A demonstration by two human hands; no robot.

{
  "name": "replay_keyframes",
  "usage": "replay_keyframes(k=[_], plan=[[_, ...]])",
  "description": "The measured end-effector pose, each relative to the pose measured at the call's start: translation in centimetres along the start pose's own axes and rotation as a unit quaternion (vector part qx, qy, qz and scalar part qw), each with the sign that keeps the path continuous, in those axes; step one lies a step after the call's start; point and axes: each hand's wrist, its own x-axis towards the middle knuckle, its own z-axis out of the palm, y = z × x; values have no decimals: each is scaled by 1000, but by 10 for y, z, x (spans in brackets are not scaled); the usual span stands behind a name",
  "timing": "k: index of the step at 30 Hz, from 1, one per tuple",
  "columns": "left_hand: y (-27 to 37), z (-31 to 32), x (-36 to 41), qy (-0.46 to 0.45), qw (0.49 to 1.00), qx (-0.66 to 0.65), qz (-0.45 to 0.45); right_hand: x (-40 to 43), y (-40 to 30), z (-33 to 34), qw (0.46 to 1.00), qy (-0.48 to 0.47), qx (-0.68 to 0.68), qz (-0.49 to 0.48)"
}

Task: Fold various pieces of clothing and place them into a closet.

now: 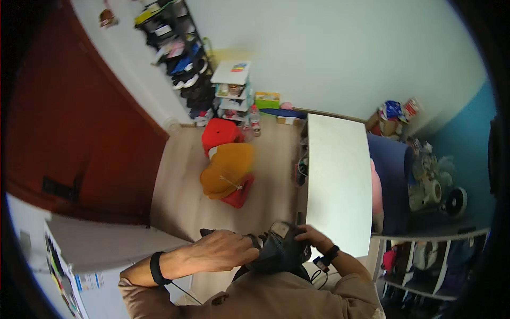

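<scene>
Low in the view, a black item (279, 251) rests at my lap. It has a beige patch on top and a small white mark at its right side; whether it is a bag or a shoe I cannot tell. My right hand (312, 238) grips its right edge, thumb and fingers against the dark surface. At its left side, my left hand (227, 250) is closed around a slim dark object (207, 232), whose end sticks out past the knuckles; the rest is hidden by the fingers. Both wrists wear black bands, with a small device and cable at the right one.
A white table (338, 175) stands close on the right. Ahead on the floor are a red stool (220, 133) and a mustard cloth (229, 169) over another red item. Beyond stand a shoe rack (185, 60) and a small white shelf (231, 73). A brown door (79, 131) is at left.
</scene>
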Motion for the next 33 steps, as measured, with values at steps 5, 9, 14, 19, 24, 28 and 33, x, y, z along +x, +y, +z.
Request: replay_keyframes(k=[5,9,14,19,24,28,33], plan=[[-68,-15,7,-69,989,-57,-118,-53,-62,-10,937,230,43,-260],[-104,-49,36,-77,983,-9,-169,-93,-76,1,924,254,62,-278],[-145,-68,81,-104,981,-7,-163,-91,-61,15,948,229,2,-223],[-203,-64,141,-255,962,-4,-101,-57,-38,-31,962,143,-82,-218],[-249,-72,239,-261,965,2,-28,-56,-51,-54,929,277,72,-234],[-256,-63,376,-280,947,104,120,-108,-82,-54,827,479,151,-253],[-165,-66,529,-184,915,66,352,-176,-47,-20,581,743,258,-209]])
